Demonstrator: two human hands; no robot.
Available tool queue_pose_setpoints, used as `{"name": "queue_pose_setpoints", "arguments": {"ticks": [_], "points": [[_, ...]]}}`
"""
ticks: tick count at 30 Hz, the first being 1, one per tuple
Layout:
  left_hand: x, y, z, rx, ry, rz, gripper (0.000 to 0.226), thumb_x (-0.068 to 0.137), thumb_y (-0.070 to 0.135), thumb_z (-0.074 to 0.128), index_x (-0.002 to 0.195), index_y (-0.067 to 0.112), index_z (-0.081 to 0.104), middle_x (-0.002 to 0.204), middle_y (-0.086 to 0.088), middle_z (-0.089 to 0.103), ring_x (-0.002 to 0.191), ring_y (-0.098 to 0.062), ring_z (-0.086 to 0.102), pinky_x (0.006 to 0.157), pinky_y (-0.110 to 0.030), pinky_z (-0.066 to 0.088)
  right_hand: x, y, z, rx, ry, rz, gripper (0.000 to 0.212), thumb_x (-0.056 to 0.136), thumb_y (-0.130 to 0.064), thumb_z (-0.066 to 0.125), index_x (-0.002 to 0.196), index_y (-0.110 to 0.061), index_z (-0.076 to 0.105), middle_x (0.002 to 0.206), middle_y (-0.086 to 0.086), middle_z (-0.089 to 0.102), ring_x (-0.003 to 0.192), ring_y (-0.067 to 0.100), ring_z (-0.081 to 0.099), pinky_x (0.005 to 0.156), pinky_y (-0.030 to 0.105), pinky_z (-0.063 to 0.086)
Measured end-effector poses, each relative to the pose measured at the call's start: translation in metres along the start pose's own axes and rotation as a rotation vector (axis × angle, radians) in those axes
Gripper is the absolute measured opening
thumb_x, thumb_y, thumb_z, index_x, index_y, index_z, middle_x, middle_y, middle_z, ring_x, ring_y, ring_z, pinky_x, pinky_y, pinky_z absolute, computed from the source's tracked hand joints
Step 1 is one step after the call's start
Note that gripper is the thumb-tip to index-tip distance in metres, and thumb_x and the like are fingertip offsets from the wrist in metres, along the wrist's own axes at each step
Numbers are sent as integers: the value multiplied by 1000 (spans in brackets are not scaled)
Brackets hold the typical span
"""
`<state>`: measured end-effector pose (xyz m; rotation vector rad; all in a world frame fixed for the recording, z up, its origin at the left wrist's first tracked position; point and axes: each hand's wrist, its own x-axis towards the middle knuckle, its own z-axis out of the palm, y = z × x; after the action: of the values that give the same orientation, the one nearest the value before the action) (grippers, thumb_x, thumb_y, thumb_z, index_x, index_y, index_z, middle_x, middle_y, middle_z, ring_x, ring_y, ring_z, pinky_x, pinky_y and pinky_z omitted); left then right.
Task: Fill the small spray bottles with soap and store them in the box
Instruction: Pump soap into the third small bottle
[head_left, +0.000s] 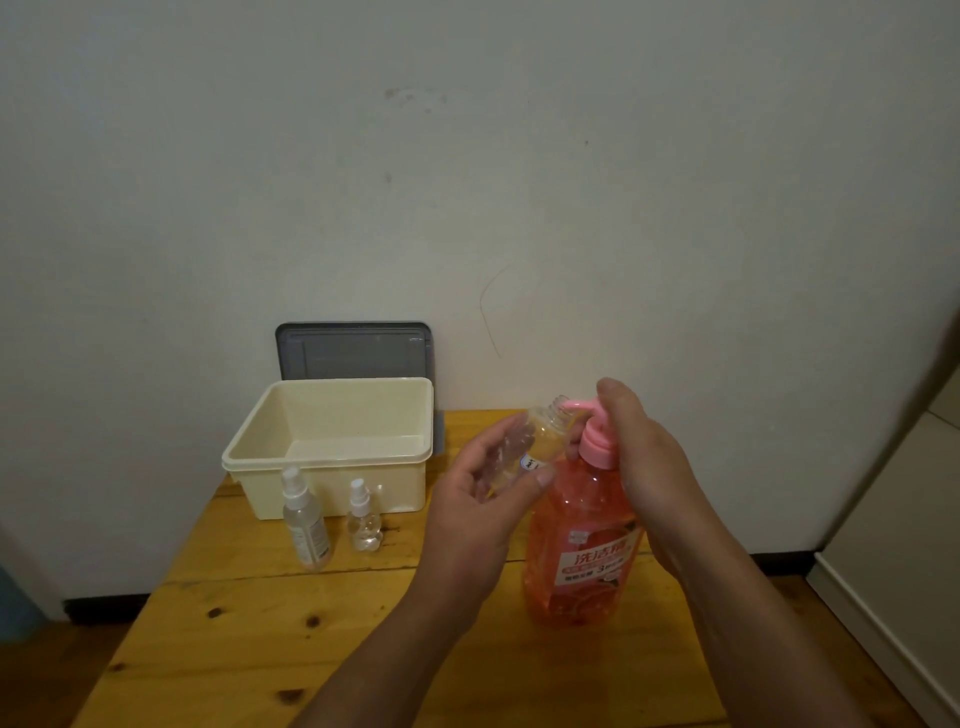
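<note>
While wooden table (234, 649) held everything, cream box (332, 457) sat back left, grey lid (353, 351) leaning on wall behind. Big orange soap bottle (582, 545) stood right of box. Right hand (639, 457) curled round its pink pump (595, 441). Left hand (483, 499) gripped small open bottle (545, 431), tilted, mouth at spout. Two capped spray bottles (306, 525) stood before box.
</note>
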<state>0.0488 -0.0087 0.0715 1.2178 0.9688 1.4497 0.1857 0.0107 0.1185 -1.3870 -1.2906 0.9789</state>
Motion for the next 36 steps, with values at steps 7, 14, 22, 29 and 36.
{"name": "queue_pose_setpoints", "arguments": {"ticks": [7,14,22,29,36], "points": [[0,1,-2,16,-11,13,46,81,9,72,123,25,61,108,13,72,100,1,67,72,-12,52,0,0,1,18,11,12,67,93,-63,31,80,-12,73,73,5,75,76,22,70,74,36,52],[0,-2,-2,12,-13,-3,46,82,11,71,125,24,61,111,10,72,102,-2,66,73,-14,53,-2,-4,0,-15,4,-1,59,97,-49,30,63,-14,65,60,0,69,56,12,62,56,26,45],[-2,-2,-2,2,-34,4,49,80,11,72,126,22,60,111,11,72,102,1,66,72,-12,52,0,3,1,22,-1,0,66,92,-66,29,87,-18,75,76,1,75,79,20,71,79,36,53],[0,-2,-2,-9,-29,8,45,83,7,70,125,19,61,109,8,73,98,-1,68,71,-12,52,0,-4,0,-39,-10,-16,61,98,-49,28,66,-14,66,63,2,71,65,19,65,63,30,49],[0,-3,-2,-3,-41,15,51,77,17,73,126,23,60,113,7,72,103,-2,67,74,-13,52,1,3,1,-4,2,-25,67,94,-62,29,88,-14,75,77,3,75,80,23,71,81,39,53]]}}
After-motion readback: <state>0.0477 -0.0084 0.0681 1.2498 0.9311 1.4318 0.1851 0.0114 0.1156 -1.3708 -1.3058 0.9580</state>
